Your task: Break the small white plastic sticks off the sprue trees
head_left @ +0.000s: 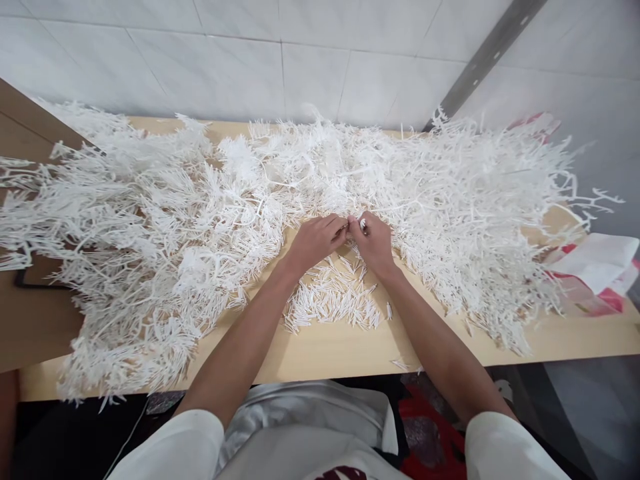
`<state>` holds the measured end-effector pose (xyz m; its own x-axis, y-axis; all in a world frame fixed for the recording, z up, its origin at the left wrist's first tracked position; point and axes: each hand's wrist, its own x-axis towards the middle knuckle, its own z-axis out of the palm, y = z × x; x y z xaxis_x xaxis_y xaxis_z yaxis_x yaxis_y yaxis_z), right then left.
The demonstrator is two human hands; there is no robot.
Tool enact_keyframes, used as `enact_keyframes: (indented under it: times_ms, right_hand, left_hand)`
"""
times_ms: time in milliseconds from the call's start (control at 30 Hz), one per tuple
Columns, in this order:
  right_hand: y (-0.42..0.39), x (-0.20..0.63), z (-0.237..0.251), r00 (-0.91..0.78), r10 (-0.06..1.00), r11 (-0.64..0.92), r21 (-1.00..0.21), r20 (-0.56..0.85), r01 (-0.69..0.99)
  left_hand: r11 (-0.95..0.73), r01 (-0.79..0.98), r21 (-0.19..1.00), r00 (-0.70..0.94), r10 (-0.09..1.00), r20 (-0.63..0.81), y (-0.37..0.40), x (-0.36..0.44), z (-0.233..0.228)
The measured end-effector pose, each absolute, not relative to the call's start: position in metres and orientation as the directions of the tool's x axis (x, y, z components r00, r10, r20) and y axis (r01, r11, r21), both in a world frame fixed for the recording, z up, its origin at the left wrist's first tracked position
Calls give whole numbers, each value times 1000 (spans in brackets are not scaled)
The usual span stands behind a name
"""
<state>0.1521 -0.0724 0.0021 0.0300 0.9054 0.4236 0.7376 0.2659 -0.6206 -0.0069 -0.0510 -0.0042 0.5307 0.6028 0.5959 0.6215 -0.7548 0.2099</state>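
Note:
A wide heap of white branched plastic sprues covers most of the pale wooden table. My left hand and my right hand meet at the heap's front edge, fingertips pinched together on one small white sprue piece. Just below my hands lies a small pile of short loose white sticks, apart from the heap.
A white and red plastic bag lies at the table's right end. A brown board sits at the left under the sprues. A white tiled wall stands right behind the table. Red cloth lies under the front edge.

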Motion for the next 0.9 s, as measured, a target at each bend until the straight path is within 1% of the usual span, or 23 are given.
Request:
enact_keyframes:
  times_ms: [67, 133, 200, 267, 367, 567, 667, 733, 800, 900]
  right_hand:
    - [-72, 150, -1, -10, 886, 291, -540, 463, 790]
    - [-74, 147, -2, -25, 855, 287, -431, 518, 855]
    - [-77, 144, -3, -23, 822, 244, -315, 570, 917]
    - [-80, 141, -3, -26, 802, 198, -224, 597, 954]
    - [-83, 140, -1, -68, 797, 193, -147, 600, 970]
    - [-86, 142, 3, -151, 769, 241, -64, 621, 968]
    - [-86, 142, 4, -139, 782, 235, -81, 607, 969]
    - [-84, 142, 3, -98, 796, 224, -140, 597, 965]
    - [-81, 144, 2, -36, 821, 214, -250, 569, 944]
    - [-78, 147, 0, 39, 876, 211, -454, 480, 866]
  left_hand:
    - [-739, 641, 206, 524, 618, 586, -51, -5, -6]
    - [-741, 644, 190, 536, 615, 579, -52, -4, -7]
    - [-751, 640, 165, 558, 601, 572, -51, -4, -7]
    - [-756, 637, 147, 573, 593, 566, -51, -4, -8]
    - [-761, 635, 136, 581, 586, 564, -50, -5, -9]
    - [-742, 663, 103, 574, 591, 567, -52, -5, -10]
    - [-732, 672, 110, 559, 599, 573, -53, -5, -8]
    - [-730, 671, 131, 555, 612, 563, -53, -5, -6]
    - [-717, 677, 168, 543, 640, 543, -53, -6, -4]
    - [-711, 664, 232, 532, 666, 523, -54, -7, -2]
